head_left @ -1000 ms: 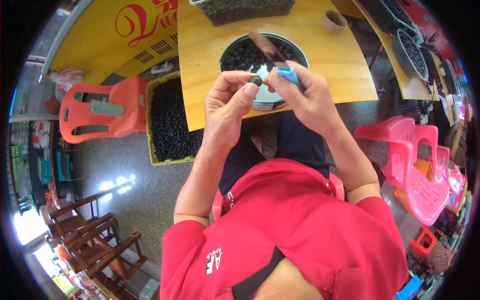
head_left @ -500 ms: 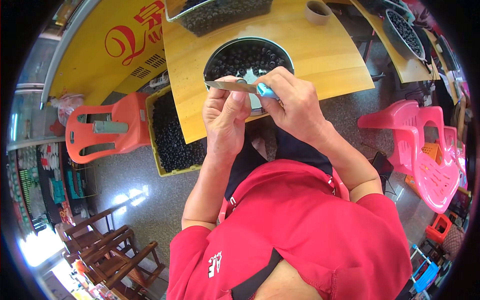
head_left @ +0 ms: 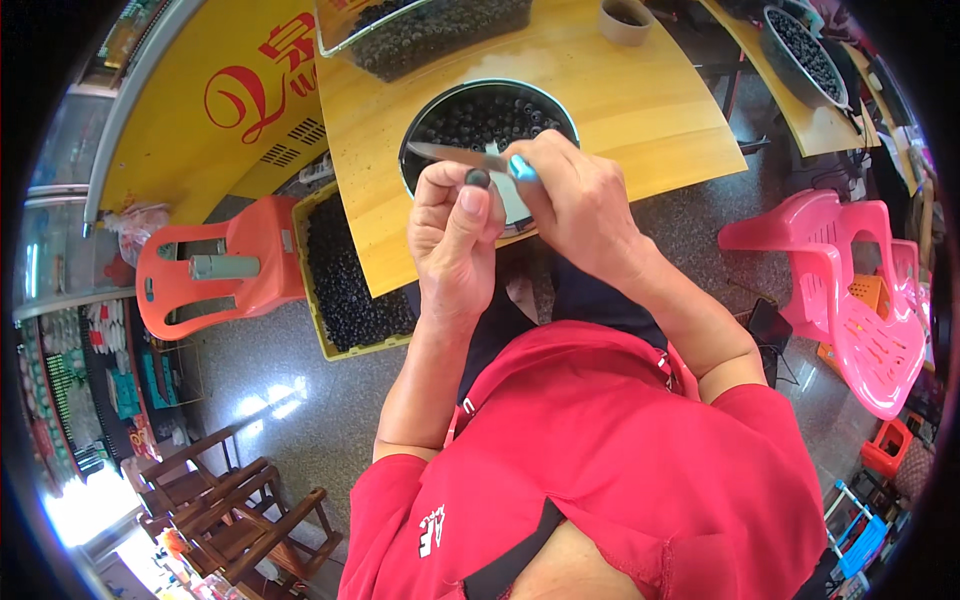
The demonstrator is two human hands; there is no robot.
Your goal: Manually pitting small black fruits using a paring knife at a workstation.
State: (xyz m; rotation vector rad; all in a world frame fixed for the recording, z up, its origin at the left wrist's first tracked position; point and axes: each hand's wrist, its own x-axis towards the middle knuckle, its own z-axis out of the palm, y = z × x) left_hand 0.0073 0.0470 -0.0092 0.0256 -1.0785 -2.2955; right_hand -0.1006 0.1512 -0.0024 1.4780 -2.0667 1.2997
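My left hand (head_left: 455, 225) is closed, pinching a small dark round piece (head_left: 478, 179) between thumb and fingertips. It looks like a nut or a snail, but I cannot tell which. My right hand (head_left: 575, 200) grips a knife by its light-blue handle (head_left: 522, 167). The knife's blade (head_left: 450, 154) points left and lies just above the pinched piece, apart from it. Under both hands stands a round dark-rimmed basin (head_left: 568, 110) holding many similar dark pieces (head_left: 500, 118), with a pale patch of its bottom showing.
The wooden table (head_left: 650, 120) also bears a clear tub (head_left: 440, 40) of dark pieces and a roll of tape (head_left: 625, 22). A yellow crate (head_left: 345, 352) stands on the floor at left, by an orange chair (head_left: 270, 255). Pink chairs (head_left: 810, 250) stand at right.
The knife blade has lifted off the piece and tilted, its tip now higher. The piece shows more fully between my left fingers. Both hands stay over the basin.
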